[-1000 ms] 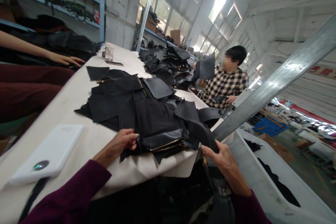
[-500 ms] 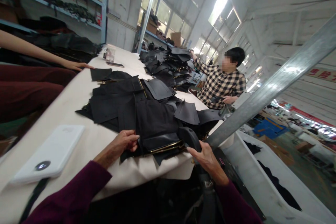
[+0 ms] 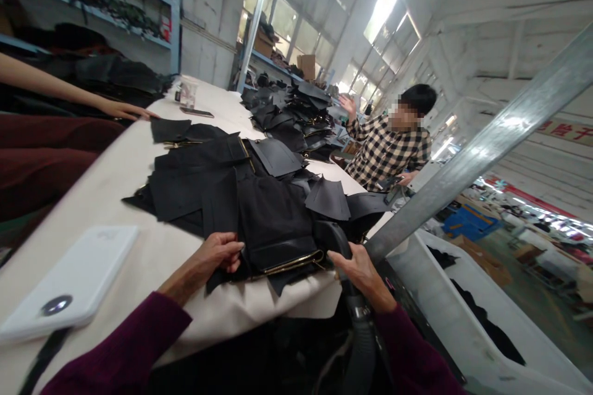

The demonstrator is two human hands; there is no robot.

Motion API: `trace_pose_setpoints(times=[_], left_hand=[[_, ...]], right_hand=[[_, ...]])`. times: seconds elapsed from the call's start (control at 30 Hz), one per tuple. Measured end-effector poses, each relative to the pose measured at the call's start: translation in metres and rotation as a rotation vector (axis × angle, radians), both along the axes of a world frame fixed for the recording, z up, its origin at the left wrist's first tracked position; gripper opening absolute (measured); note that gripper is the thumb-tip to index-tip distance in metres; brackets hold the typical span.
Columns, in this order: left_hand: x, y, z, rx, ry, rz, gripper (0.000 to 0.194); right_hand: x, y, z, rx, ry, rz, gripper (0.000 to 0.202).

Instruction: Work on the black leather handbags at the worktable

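In front of me, a black fabric panel with a gold zipper [image 3: 293, 263] lies at the near edge of the pale-covered table. My left hand [image 3: 225, 253] is closed, its thumb and fingers pinching the panel's left edge. Wrapped around a black curved vacuum hose handle [image 3: 337, 237] is my right hand [image 3: 360, 268], at the panel's right side. From that handle a ribbed hose [image 3: 362, 345] runs down below the table edge. More black pieces [image 3: 199, 179], some with gold zippers, lie overlapping just beyond the panel.
A white device [image 3: 74, 281] with a round dark spot lies at left. A metal post [image 3: 463, 160] slants up on the right, beside a white bin [image 3: 491, 296] holding dark pieces. Another person's hand [image 3: 125, 110] rests at the far-left table edge; a person in a checked shirt [image 3: 393, 148] stands across.
The view has shifted slightly, moving the table items a little left. The person across has lifted a hand off the far pile. My hands keep nearly the same hold.
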State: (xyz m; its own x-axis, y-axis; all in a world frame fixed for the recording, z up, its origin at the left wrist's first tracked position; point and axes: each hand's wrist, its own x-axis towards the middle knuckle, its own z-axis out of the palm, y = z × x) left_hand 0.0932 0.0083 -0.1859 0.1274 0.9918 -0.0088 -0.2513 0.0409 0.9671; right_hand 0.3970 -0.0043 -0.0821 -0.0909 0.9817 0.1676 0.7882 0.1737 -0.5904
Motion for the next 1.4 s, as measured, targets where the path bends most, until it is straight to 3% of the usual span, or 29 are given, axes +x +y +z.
trace_pose_setpoints(times=[0.1,0.2,0.37,0.47,0.67,0.77,0.83,0.9,1.07,1.13,1.23,1.33,1.4], left_hand=[[-0.001,0.002,0.0,-0.006,0.01,0.005,0.035],[-0.002,0.004,0.0,-0.014,0.021,0.01,0.035],[0.0,0.006,-0.001,-0.026,0.029,0.021,0.035],[0.0,0.004,-0.003,-0.018,0.007,0.013,0.035],[-0.001,-0.001,-0.007,-0.001,0.013,-0.004,0.034],[0.001,0.001,-0.005,0.011,0.014,-0.006,0.036],[0.001,-0.001,-0.002,0.035,0.027,-0.001,0.036],[0.001,-0.01,0.001,0.097,0.096,0.097,0.034],[0.003,-0.065,0.002,0.146,0.507,0.808,0.023],[0.004,-0.083,-0.001,0.097,0.606,0.946,0.029],[0.003,-0.088,-0.005,0.015,0.529,0.88,0.038],[0.0,-0.077,-0.006,-0.007,0.341,0.742,0.035],[-0.002,-0.07,-0.002,-0.054,0.192,0.719,0.031]], right_hand=[[0.008,0.001,0.009,-0.008,0.016,-0.002,0.038],[0.019,-0.013,0.013,0.007,-0.007,-0.013,0.037],[0.024,-0.039,0.005,-0.053,0.007,0.021,0.034],[0.017,-0.039,-0.003,-0.133,0.041,0.069,0.033],[0.016,-0.032,-0.002,-0.07,0.058,0.056,0.033],[0.024,-0.046,0.004,-0.026,0.032,0.032,0.034],[0.03,-0.063,0.005,-0.097,0.071,0.012,0.036],[0.034,-0.081,0.002,-0.175,0.105,-0.01,0.038],[0.04,-0.113,-0.014,-0.207,-0.032,-0.016,0.045],[0.039,-0.119,-0.021,-0.234,-0.071,0.009,0.047],[0.031,-0.124,-0.027,-0.255,-0.089,0.042,0.049],[0.02,-0.13,-0.029,-0.279,-0.059,0.091,0.048],[0.015,-0.136,-0.028,-0.33,-0.053,0.13,0.047]])
